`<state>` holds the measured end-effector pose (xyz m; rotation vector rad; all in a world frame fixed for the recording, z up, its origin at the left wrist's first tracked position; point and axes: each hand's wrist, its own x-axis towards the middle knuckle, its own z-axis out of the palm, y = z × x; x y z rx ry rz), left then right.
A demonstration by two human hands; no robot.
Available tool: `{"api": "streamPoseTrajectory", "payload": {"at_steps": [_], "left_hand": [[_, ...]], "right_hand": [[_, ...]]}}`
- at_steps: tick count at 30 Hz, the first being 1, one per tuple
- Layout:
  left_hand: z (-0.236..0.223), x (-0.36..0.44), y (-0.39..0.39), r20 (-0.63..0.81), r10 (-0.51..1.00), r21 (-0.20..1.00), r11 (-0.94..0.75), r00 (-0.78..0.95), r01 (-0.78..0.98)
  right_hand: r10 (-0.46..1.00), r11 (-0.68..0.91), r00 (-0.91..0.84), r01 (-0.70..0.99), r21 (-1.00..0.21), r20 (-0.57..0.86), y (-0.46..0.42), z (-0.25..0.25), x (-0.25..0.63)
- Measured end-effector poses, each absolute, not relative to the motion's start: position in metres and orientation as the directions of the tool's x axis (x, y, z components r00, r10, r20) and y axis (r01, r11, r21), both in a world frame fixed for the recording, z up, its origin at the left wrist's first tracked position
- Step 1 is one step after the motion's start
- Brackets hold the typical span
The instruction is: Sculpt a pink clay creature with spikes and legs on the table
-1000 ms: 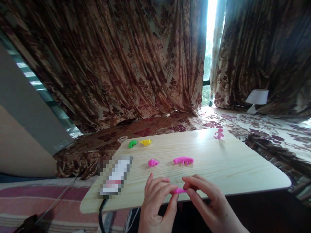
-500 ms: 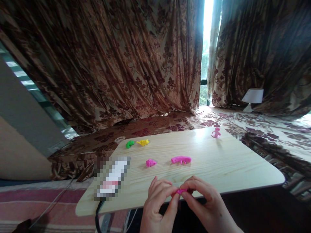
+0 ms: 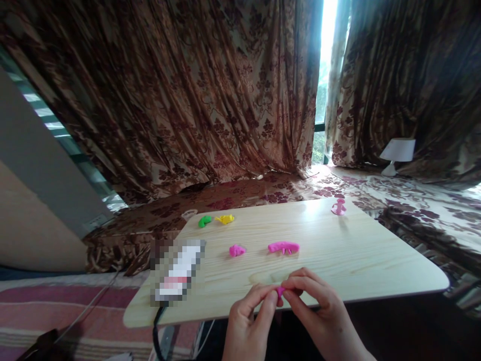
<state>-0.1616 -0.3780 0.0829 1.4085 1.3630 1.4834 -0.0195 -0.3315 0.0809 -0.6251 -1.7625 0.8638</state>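
Pinching hands: the left hand (image 3: 248, 318) and right hand (image 3: 319, 306) are together, thumbs and fingers both clamped on one small pink piece (image 3: 280, 291).
Pink piece's place: held up at the table's (image 3: 210, 306) near edge, mostly hidden by fingers.
Weight and feel: probably light and soft, like modelling clay, denting easily, more tacky than slippery.
Fragility: likely to stretch or tear if pulled thin, rather than snap.
Where to hold: opposite ends, with light fingertip pressure; a hard squeeze would probably flatten it.
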Motion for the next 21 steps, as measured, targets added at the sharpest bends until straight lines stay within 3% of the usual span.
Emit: {"api": "streamPoseTrajectory", "payload": {"at_steps": [4, 9, 12, 17, 21], "left_hand": [[0.083, -0.161, -0.377, 0.147, 0.968, 0.986, -0.128, -0.202, 0.103], [0.078, -0.154, -0.372, 0.027, 0.976, 0.969, -0.078, -0.218, -0.232], [0.076, -0.152, -0.371, -0.001, 0.980, 0.945, -0.065, -0.201, -0.320], [0.070, -0.155, -0.367, 0.004, 0.988, 0.946, -0.053, -0.152, -0.320], [0.065, -0.155, -0.366, -0.049, 0.998, 0.869, 0.022, -0.041, -0.494]], "right_hand": [[0.697, 0.693, -0.295, 0.048, -0.719, 0.653, -0.332, 0.075, -0.025], [0.604, 0.795, -0.326, 0.180, -0.580, 0.727, -0.333, 0.068, -0.028], [0.572, 0.820, -0.345, 0.240, -0.519, 0.744, -0.331, 0.068, -0.027], [0.585, 0.809, -0.372, 0.208, -0.549, 0.721, -0.333, 0.073, -0.027], [0.613, 0.785, -0.365, 0.184, -0.592, 0.700, -0.335, 0.075, -0.027]]}}
